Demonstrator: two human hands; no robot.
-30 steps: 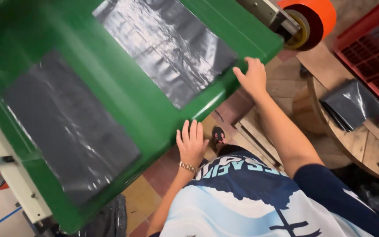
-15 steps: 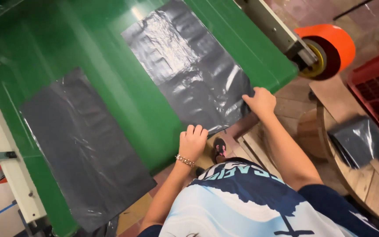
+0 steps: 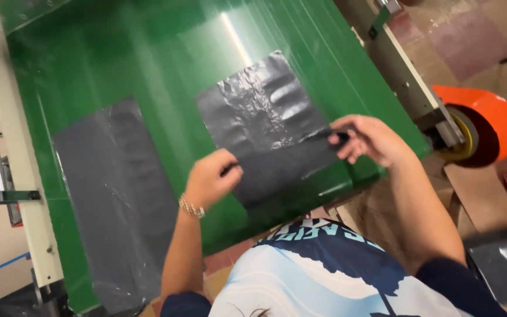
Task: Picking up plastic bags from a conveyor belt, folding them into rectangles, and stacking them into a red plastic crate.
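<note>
Since a half-sec ago, both hands have closed on the near edge of the black plastic bag point(image 3: 268, 126) and begun raising it off the green conveyor belt point(image 3: 148, 58); a full sec back, they only rested at the belt's front edge.

Bag now lies mostly flat on the belt's right half, wrinkled and shiny, near edge lifted clear between the two hands. Left hand point(image 3: 209, 179) pinches the near-left corner, fingers curled tight on the film. Right hand point(image 3: 368, 138) pinches the near-right corner, thumb and forefinger shut on it, other fingers loosely bent. A bracelet point(image 3: 191, 206) shows on the left wrist.

Step in hand, by the look of it: picking the bag off the belt. Judging from the grip, the next move calls for an even pull w/ both hands toward the body, so the thin film comes away w/o tearing or folding on itself.

Second black bag point(image 3: 118, 199) lies flat on the belt's left half, well apart, untouched. Beyond: cream machine frame point(image 3: 19, 170) at left, orange roller guard point(image 3: 491, 120) at right past the belt's end, dark plastic sheet point(image 3: 503, 264) by the person's right arm.
</note>
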